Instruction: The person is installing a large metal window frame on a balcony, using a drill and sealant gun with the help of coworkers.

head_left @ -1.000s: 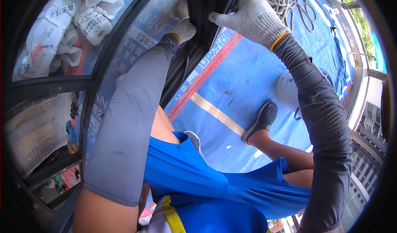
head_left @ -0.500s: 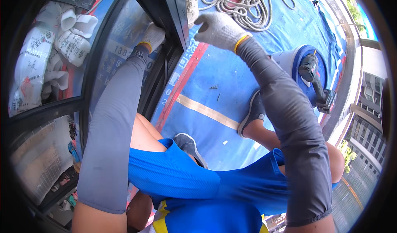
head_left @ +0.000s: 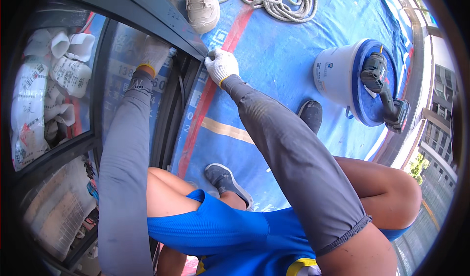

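Just ahead of the shorts (head_left: 215,232), two grey sleeves (head_left: 125,163) are reached out to the frame work. Left hand (head_left: 154,53) is set near the inner corner under the bar; dimly seen, fingers hidden, so how far it is curled and whether anything is gripped can't be told. Right hand (head_left: 222,66) is mostly closed, fingers bent at the end of the dark bar (head_left: 159,19). Bar is sited up front, left of centre, slanted from upper left down to that end, near the upright frame (head_left: 164,119).

Only the end is held on the right, so load is best shared with the left and pressure applied evenly, else the bar may be twisted. Fingertips should be cleared of the bar/frame gap, pinch risk. Cable (head_left: 182,87) in the channel shouldn't be trapped.

Farther out, the sheet (head_left: 274,65) is creased, so feet should be planted flat. Drill (head_left: 374,72) is laid on the lidded bucket (head_left: 335,72), well apart from the hands. Beyond the bar, another person's shoe (head_left: 202,14) is seen near coiled rope (head_left: 289,1); any shift should be called out first
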Available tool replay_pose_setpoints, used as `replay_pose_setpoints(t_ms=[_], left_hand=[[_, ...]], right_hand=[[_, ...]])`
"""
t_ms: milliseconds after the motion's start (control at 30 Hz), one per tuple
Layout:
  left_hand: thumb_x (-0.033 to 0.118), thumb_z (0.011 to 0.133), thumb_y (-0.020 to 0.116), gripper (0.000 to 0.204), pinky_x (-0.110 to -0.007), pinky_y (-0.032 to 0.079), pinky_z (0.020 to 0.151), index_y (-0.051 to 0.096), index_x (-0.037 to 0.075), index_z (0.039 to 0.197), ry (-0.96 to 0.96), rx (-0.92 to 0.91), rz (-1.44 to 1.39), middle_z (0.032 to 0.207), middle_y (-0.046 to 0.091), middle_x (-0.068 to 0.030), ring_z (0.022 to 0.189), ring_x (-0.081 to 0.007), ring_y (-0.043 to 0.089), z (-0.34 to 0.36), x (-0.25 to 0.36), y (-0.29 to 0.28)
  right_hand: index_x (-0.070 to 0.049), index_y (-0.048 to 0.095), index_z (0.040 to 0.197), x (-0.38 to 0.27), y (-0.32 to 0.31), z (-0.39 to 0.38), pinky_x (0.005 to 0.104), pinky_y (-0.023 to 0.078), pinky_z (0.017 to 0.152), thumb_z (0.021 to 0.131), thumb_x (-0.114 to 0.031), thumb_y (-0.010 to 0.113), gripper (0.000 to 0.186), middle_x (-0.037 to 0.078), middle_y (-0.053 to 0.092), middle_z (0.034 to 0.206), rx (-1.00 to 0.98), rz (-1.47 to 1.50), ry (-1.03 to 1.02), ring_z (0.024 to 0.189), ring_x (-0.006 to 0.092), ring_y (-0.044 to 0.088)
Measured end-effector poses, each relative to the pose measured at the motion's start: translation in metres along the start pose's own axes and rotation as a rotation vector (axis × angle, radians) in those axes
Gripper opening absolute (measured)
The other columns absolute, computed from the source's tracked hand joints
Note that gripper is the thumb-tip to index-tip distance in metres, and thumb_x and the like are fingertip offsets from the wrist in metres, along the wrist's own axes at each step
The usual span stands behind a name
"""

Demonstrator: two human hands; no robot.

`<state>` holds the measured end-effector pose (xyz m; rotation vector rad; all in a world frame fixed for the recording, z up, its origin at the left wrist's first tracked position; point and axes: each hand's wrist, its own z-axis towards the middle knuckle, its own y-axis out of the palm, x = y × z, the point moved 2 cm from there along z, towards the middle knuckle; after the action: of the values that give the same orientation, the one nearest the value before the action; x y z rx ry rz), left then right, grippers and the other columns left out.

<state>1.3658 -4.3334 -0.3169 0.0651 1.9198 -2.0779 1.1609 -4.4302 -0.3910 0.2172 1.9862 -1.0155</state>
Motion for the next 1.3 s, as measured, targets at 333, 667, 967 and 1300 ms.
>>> replay_pose_setpoints(t_ms=[333,667,967,1300], left_hand=[[0.015,0.095,0.051,0.034,-0.05,0.047,0.098,0.067,0.004,0.122,-0.064,-0.616,0.072,0.122,0.068,-0.0184,0.114,-0.0365,0.064,-0.004,0.002,0.002],[0.017,0.099,0.046,0.036,-0.048,0.046,0.102,0.065,0.004,0.127,-0.247,-0.44,-0.283,0.128,0.066,-0.0202,0.118,-0.0359,0.062,-0.037,-0.025,0.041],[0.026,0.097,0.051,0.033,-0.047,0.051,0.092,0.071,0.01,0.118,0.012,-0.343,0.181,0.117,0.071,-0.0138,0.107,-0.0328,0.069,-0.023,-0.014,0.029],[0.019,0.097,0.05,0.03,-0.046,0.051,0.092,0.071,0.006,0.115,-0.082,-0.4,0.046,0.115,0.071,-0.0129,0.108,-0.0334,0.068,-0.008,0.004,-0.016]], right_hand=[[-0.013,0.078,0.091,0.01,-0.002,0.006,0.045,0.056,0.085,0.086,-0.024,0.067,0.016,0.014,0.075,0.093,0.036,0.003,-0.074,0.091,0.0343,0.072],[-0.012,0.078,0.089,0.004,-0.005,0.006,0.0441,0.057,0.086,0.083,-0.025,0.067,0.018,0.016,0.075,0.092,-0.07,-0.054,-0.041,0.09,0.0339,0.073],[-0.012,0.078,0.092,0.001,-0.004,-0.002,0.0423,0.057,0.083,0.084,-0.027,0.067,0.02,0.014,0.075,0.091,0.052,-0.117,-0.137,0.09,0.0315,0.073],[-0.01,0.072,0.083,0.003,0.0,-0.012,0.0478,0.057,0.076,0.085,-0.022,0.063,0.016,0.017,0.071,0.085,-0.109,-0.238,-0.337,0.084,0.0372,0.071]])
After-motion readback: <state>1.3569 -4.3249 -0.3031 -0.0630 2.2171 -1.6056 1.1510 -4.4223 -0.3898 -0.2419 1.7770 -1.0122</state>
